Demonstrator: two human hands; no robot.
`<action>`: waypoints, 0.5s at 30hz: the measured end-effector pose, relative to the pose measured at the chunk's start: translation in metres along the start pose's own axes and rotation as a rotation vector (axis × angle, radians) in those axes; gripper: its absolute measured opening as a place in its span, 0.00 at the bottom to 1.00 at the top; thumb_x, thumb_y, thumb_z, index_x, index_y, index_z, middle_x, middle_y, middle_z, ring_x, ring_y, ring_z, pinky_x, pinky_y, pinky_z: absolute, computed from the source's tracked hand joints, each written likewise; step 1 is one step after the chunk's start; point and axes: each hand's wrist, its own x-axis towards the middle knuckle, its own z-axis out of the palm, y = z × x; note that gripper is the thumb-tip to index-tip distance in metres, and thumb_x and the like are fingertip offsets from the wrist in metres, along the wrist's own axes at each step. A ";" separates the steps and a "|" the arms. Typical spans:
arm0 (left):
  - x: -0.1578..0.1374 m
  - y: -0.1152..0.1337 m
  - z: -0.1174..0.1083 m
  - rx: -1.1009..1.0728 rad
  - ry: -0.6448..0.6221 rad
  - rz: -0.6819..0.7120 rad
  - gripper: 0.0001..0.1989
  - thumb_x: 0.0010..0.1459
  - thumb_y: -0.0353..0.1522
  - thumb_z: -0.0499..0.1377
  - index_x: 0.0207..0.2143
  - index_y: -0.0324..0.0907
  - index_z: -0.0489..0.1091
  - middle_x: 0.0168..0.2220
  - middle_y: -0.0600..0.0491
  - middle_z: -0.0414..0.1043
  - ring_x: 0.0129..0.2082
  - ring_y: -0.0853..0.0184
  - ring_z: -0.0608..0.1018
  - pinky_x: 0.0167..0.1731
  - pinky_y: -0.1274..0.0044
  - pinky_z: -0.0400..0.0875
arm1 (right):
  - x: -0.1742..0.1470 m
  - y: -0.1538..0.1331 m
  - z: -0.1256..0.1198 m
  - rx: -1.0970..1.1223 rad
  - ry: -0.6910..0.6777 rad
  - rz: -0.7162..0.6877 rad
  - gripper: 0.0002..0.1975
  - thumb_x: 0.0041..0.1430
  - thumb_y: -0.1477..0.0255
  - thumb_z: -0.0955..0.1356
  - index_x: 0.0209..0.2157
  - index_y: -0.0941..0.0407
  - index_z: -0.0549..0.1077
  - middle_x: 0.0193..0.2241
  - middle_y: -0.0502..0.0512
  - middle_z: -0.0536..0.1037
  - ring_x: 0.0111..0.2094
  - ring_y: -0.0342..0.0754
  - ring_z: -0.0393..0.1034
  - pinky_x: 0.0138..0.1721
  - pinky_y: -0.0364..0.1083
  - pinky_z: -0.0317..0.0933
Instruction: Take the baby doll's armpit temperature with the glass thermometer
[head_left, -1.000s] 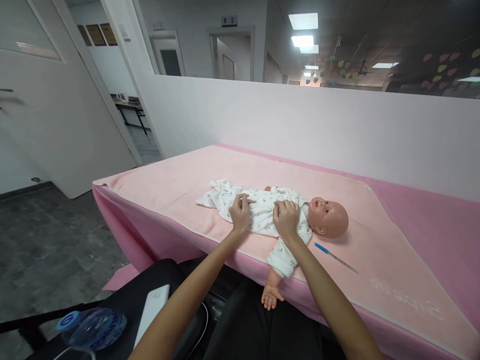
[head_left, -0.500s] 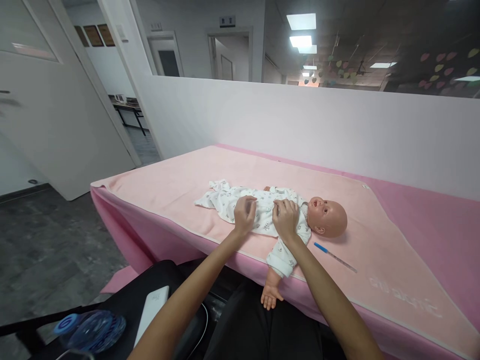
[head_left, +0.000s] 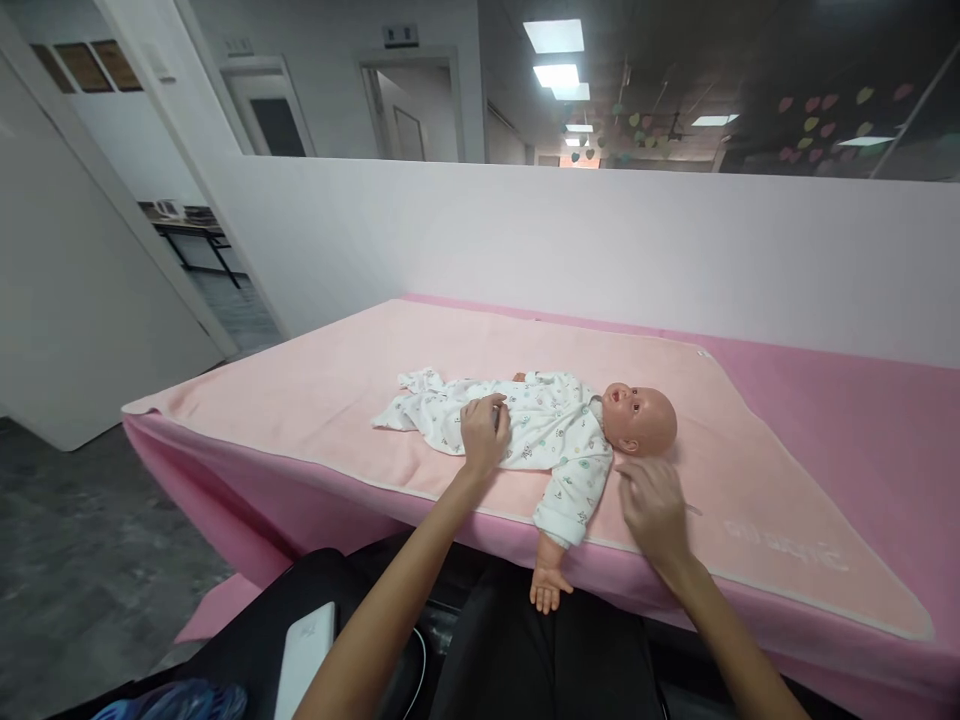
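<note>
A baby doll (head_left: 639, 420) in a white printed outfit (head_left: 551, 425) lies on its back, head to the right. My left hand (head_left: 484, 432) rests on the outfit over the doll's belly, its fingers curled in a pinch; whatever they hold is hidden. Beside the doll's neck and shoulder, my right hand (head_left: 654, 508) is low over the cloth, slightly blurred, thumb and fingers drawn together. A thin clear stick (head_left: 694, 510) pokes out beyond it. The stick's blue end is covered by my right hand. One doll arm (head_left: 551, 570) hangs over the near table edge.
Peach and pink cloths (head_left: 330, 400) cover the table and drape over its front edge. A white wall (head_left: 600, 260) rises behind it. On a black seat at lower left are a white flat device (head_left: 304, 655) with a cable and part of a plastic bottle (head_left: 176, 700).
My right hand has left the doll's chest and moved right and nearer to me, over the blue-ended stick. My left hand stays on the doll's belly. The view has turned slightly right.
</note>
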 end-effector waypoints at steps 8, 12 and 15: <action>0.001 0.000 0.000 0.018 -0.063 -0.059 0.06 0.56 0.28 0.50 0.32 0.42 0.67 0.31 0.53 0.72 0.35 0.63 0.70 0.38 0.72 0.59 | -0.070 0.051 -0.043 -0.367 -0.188 0.332 0.18 0.58 0.67 0.56 0.39 0.62 0.70 0.38 0.64 0.73 0.41 0.55 0.64 0.42 0.52 0.59; 0.001 -0.002 0.000 0.016 -0.062 -0.040 0.06 0.55 0.27 0.51 0.30 0.42 0.66 0.30 0.53 0.71 0.34 0.64 0.69 0.38 0.72 0.59 | -0.065 0.052 -0.044 -0.319 -0.271 0.437 0.17 0.56 0.66 0.56 0.35 0.61 0.71 0.35 0.62 0.74 0.38 0.54 0.66 0.40 0.51 0.59; 0.001 -0.002 0.000 0.018 -0.067 -0.036 0.06 0.55 0.27 0.51 0.30 0.42 0.66 0.29 0.53 0.71 0.34 0.63 0.69 0.37 0.72 0.60 | -0.058 0.049 -0.050 -0.250 -0.317 0.530 0.16 0.55 0.66 0.56 0.30 0.59 0.71 0.31 0.61 0.75 0.36 0.54 0.67 0.38 0.50 0.59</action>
